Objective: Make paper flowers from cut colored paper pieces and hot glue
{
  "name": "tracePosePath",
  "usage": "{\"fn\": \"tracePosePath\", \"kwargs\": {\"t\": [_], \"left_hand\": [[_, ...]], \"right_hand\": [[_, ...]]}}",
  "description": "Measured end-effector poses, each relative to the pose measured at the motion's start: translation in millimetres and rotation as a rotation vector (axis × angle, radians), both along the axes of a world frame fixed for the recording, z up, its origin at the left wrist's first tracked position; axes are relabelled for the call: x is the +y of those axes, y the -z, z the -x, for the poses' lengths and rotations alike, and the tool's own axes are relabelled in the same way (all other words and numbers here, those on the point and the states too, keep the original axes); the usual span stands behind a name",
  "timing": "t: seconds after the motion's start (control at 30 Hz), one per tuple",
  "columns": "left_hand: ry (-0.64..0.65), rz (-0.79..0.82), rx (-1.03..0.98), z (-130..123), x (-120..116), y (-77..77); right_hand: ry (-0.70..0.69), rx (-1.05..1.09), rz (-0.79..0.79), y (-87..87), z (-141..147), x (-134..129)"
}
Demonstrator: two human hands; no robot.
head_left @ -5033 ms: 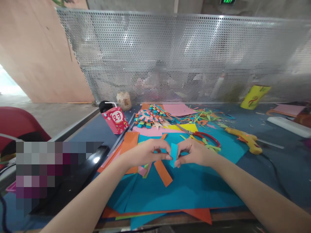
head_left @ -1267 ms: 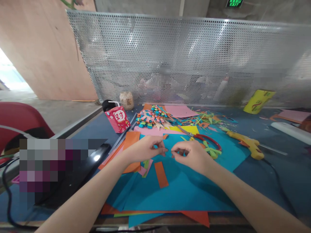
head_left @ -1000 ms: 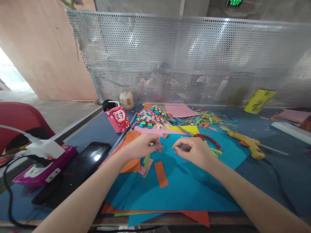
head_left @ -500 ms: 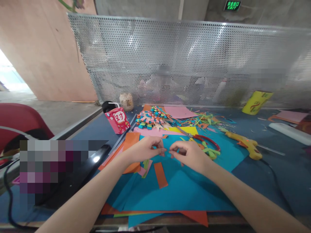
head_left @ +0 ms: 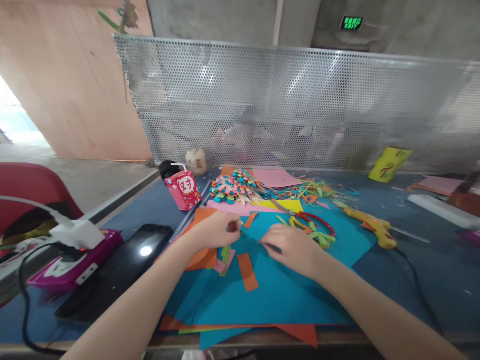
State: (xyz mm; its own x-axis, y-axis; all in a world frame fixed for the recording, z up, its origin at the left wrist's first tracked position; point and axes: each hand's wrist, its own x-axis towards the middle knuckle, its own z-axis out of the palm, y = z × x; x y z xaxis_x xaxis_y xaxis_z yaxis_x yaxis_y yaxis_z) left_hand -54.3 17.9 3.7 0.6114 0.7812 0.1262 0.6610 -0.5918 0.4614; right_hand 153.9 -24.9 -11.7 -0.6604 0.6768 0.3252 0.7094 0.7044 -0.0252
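Note:
My left hand hovers over the left part of the blue paper sheet, thumb and fingertips pinched together. My right hand, a little apart from it, is also closed in a pinch. Whatever either pinch holds is too small or hidden to make out. An orange paper strip lies on the blue sheet below and between the hands. A smaller orange piece rests just beyond my left fingertips. Red-handled scissors lie behind my right hand, among green and yellow paper strips.
A fringed paper bundle and loose shreds lie at the back. A juice box and black phone are left, beside a purple power strip. A yellow glue gun with a cord lies right. A perforated metal screen stands behind.
My hands have drawn apart; the left has moved left, away from the right. The small orange piece beyond the left hand shows more fully. The whole view has shifted slightly.

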Motion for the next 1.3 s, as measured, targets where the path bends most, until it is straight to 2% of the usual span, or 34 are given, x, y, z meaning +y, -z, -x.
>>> {"fn": "tracePosePath", "kwargs": {"t": [0.23,0.33,0.4,0.47,0.53,0.6,0.67,0.8,0.97,1.1,1.2,1.3], "left_hand": [[-0.041,-0.079,0.019,5,6,9.3],[0.000,-0.081,-0.026,3,3,4.9],[0.043,-0.072,-0.081,1,0,-0.4],[0.085,-0.050,-0.138,-1,-4,-5.0],[0.118,-0.021,-0.175,-3,-7,-7.5],[0.143,0.007,-0.191,-5,-9,-7.5],[0.159,0.026,-0.195,-6,-9,-5.9],[0.146,0.036,-0.204,-8,-7,-2.5],[0.119,0.015,-0.199,-6,-7,-2.9],[0.119,-0.013,-0.176,-4,-6,-2.9],[0.122,-0.027,-0.153,-3,-5,-1.4],[0.118,-0.034,-0.134,-2,-5,-0.4]], "right_hand": [[-0.059,-0.163,-0.092,8.6,9,-17],[-0.023,-0.091,-0.118,7.1,8,-20],[0.053,0.071,-0.108,4.5,8,-18],[0.138,0.311,0.003,1.6,8,-11],[0.183,0.582,0.248,-0.9,10,-4],[0.171,0.739,0.485,-2.8,13,2],[0.142,0.788,0.621,-4.2,16,5],[0.133,0.801,0.696,-5.8,19,6],[0.218,0.762,0.718,-9.2,14,6],[0.301,0.655,0.672,-14.5,5,5],[0.345,0.564,0.574,-22.4,-5,3],[0.396,0.502,0.420,-37.3,-22,1]]}}
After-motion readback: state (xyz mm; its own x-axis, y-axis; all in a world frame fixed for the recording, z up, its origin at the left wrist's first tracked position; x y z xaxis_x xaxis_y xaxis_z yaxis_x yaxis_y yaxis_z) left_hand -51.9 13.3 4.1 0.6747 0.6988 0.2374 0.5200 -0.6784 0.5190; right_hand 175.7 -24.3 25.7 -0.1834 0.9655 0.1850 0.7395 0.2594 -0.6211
